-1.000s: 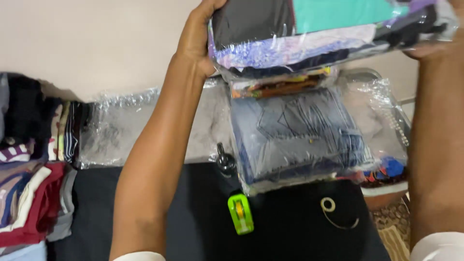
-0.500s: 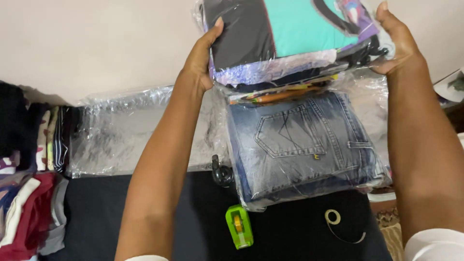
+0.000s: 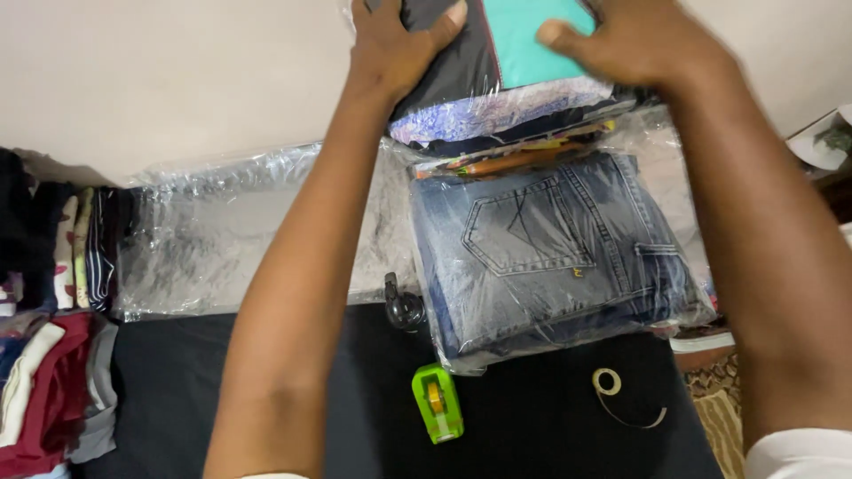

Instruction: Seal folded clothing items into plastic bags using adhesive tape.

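Note:
My left hand [image 3: 399, 44] and my right hand [image 3: 621, 40] press down on a clear plastic bag of folded clothes [image 3: 497, 84] at the top of the view; dark grey, teal and patterned garments show through it. Both hands lie on its top face with fingers spread, the left at its left corner, the right at its right side. Just below it lies a second clear bag holding folded blue jeans [image 3: 555, 253], its back pocket facing up.
An empty flat clear plastic bag [image 3: 222, 239] lies left of the jeans. A green tape dispenser [image 3: 437, 404], a black valve piece [image 3: 404, 308] and a small tape ring [image 3: 607, 381] sit on the black cloth [image 3: 532, 426]. Folded clothes [image 3: 44, 346] are stacked at the left edge.
The top bag of clothes has come down and away from me, from a raised tilt to resting flat behind the jeans bag. Both hands shifted from gripping its sides onto its top.

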